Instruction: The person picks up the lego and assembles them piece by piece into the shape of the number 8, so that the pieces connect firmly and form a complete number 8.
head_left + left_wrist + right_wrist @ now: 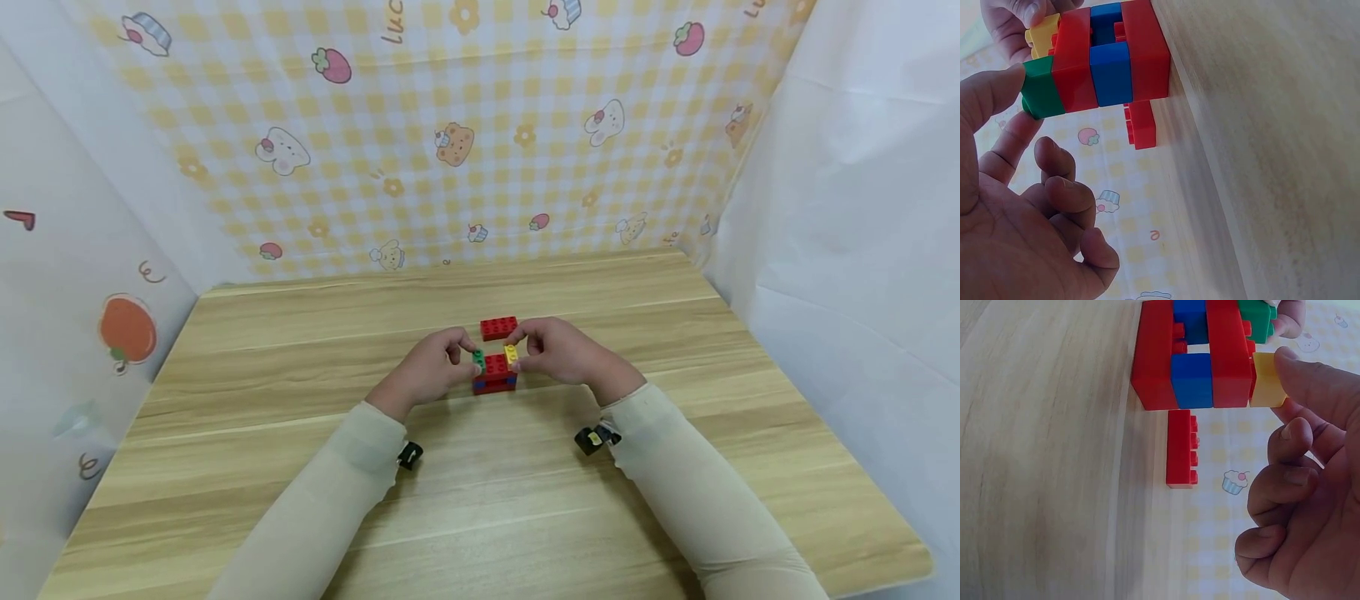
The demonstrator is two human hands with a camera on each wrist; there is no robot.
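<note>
On the table stands a stack of building bricks: a lower red brick (1150, 56), blue bricks (1111, 75) at both ends above it, and an upper red brick (1230, 359) across those. My left hand (435, 365) pinches a green brick (1041, 87) between thumb and index finger at the left end of the stack's top. At the right end, my right hand (561, 352) holds a yellow brick (1268, 380) the same way. A thin gap shows between the yellow brick and the upper red one. The remaining fingers of both hands curl loosely, away from the stack.
Just behind the stack, a loose red brick (498, 327) lies studs up on the wooden table (300, 333). A checked, patterned cloth (487, 100) hangs along the table's back edge. Pale sheets hang at both sides. Small black devices (592, 438) are strapped at the wrists.
</note>
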